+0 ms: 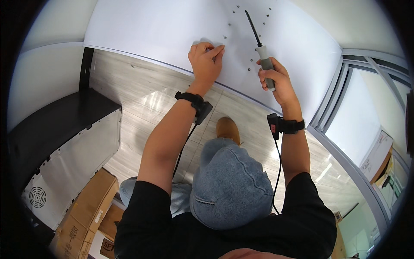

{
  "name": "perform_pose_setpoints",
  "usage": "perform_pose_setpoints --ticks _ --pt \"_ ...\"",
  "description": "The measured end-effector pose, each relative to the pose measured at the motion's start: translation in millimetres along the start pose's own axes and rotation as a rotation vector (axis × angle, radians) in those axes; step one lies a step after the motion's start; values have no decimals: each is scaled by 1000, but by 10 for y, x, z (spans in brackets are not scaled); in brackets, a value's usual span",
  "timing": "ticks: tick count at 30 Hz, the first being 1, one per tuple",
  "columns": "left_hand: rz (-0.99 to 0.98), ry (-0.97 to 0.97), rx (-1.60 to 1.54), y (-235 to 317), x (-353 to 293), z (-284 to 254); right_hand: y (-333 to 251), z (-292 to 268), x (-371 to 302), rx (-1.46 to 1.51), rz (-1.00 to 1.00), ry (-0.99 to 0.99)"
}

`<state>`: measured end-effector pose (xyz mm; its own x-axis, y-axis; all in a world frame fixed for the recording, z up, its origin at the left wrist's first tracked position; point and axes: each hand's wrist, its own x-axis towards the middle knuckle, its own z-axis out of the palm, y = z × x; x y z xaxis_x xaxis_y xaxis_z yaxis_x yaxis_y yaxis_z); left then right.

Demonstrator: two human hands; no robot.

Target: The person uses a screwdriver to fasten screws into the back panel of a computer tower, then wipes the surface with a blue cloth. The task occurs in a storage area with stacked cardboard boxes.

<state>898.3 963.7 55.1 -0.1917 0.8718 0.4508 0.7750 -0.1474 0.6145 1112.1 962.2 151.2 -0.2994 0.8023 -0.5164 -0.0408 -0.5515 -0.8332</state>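
Observation:
My right hand (276, 80) is wrapped round the grey handle of a screwdriver (266, 62), whose dark shaft points up and away over the white tabletop (151, 26). To its left, my left hand (207, 62) is at the table's near edge, thumb and forefinger pressed together. Whatever lies between those fingertips is too small to make out. Several small dark screws (249, 69) are spread in loose lines on the white surface around the screwdriver. One lighter screw (224, 37) sits just beyond my left fingertips.
Grey metal framing (330, 95) borders the table on the right. On the left are a black-topped cabinet (64, 112) and a brown cardboard box (86, 211). Each wrist wears a black strap with a cable (280, 172). Pale floor tiles (142, 86) show below the table's front edge.

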Motion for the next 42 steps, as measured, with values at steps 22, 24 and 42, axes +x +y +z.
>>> perform_pose_setpoints --ticks 22,24,42 --pt "-571 129 -320 -303 -1028 -1643 -510 1390 -580 -699 -134 -414" --pt "-609 140 -216 -336 -1549 -1961 -403 1692 -911 -870 -178 -487" --pt "-1321 230 -1287 -1702 -3416 -3892 1629 4695 -1518 -1444 189 -758"
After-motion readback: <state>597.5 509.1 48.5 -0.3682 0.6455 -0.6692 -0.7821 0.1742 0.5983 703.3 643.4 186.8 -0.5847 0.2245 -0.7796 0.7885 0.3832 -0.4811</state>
